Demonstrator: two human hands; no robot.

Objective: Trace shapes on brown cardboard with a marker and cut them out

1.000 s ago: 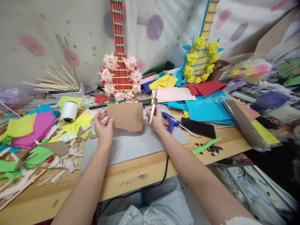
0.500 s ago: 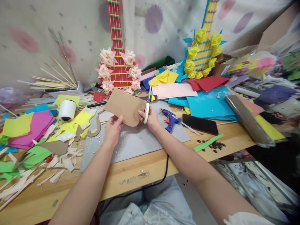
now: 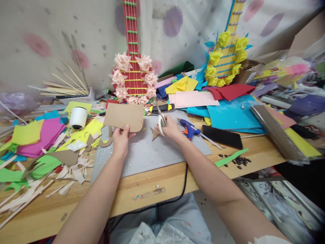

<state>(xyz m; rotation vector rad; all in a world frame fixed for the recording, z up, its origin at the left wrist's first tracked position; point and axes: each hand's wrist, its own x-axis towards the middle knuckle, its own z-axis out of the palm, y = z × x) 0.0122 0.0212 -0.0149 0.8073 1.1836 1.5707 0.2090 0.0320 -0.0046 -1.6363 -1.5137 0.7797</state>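
My left hand (image 3: 120, 140) pinches the lower edge of a brown cardboard piece (image 3: 124, 117) with one rounded corner, holding it just above the grey cutting mat (image 3: 149, 156). My right hand (image 3: 169, 127) is closed round white-handled scissors (image 3: 160, 113) whose blades point up and away. A small brown offcut (image 3: 154, 133) lies on the mat just left of my right hand. The two hands are a short way apart over the mat.
A blue glue gun (image 3: 188, 128) and a black phone (image 3: 222, 136) lie right of the mat. A white roll (image 3: 78, 118), coloured paper sheets and scraps crowd the left. Two paper guitars, red (image 3: 132, 73) and yellow (image 3: 227, 57), lean on the wall. A black cord (image 3: 177, 195) hangs over the table edge.
The cardboard piece moved left and away from the scissors. A small brown offcut now lies on the mat by my right hand, which dropped lower with the scissors.
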